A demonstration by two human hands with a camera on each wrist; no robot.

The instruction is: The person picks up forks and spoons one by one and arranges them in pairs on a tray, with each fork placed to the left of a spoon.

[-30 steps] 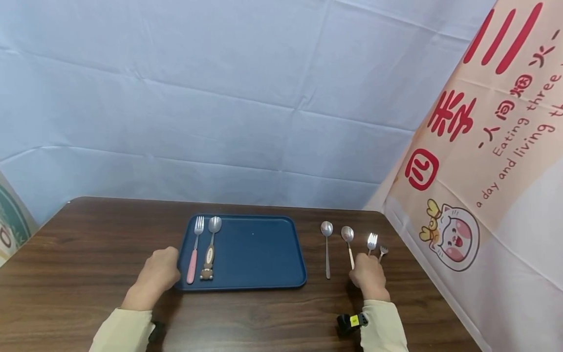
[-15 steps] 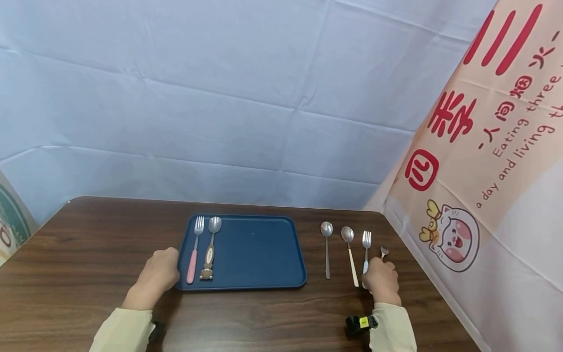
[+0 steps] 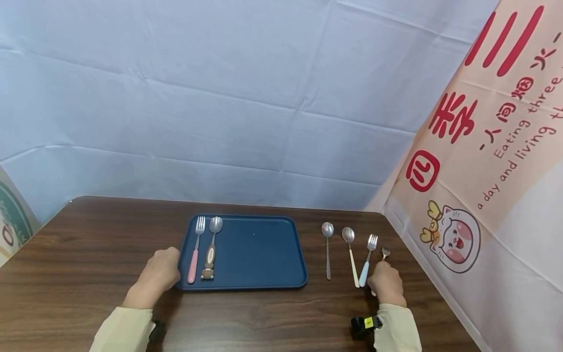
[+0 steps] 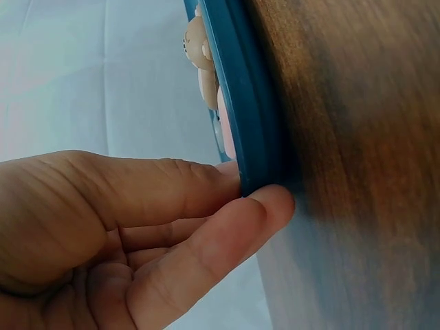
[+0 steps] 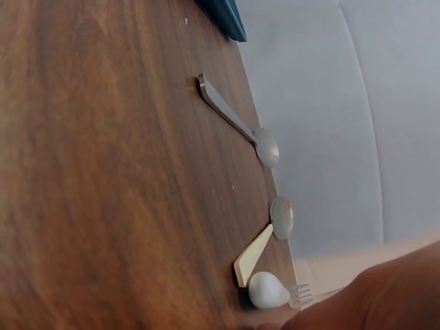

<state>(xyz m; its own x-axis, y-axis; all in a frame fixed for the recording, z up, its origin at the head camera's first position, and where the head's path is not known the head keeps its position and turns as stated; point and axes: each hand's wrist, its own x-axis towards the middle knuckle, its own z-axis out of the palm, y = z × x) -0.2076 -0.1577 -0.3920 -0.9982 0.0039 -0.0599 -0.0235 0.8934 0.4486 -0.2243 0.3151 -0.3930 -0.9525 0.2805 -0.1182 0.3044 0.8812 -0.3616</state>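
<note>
The left hand [image 3: 160, 269] pinches the rim of the blue tray [image 3: 259, 252] by its near left corner; light, level pressure should stop it sliding. Well right of the tray, the right hand [image 3: 386, 283] lies over the small fork [image 3: 385, 252], fingers hidden, so I cannot tell whether they grip. Careful fingers would stay clear of the blue-handled fork [image 3: 364, 274] on the tray side, its glossy handle rounded, its tines bare metal. The tray looks smooth, with raised edges.

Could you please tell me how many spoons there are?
3: a brown-handled spoon on the blue tray; a plain metal spoon and a cream-handled spoon on the table beside it.
</note>
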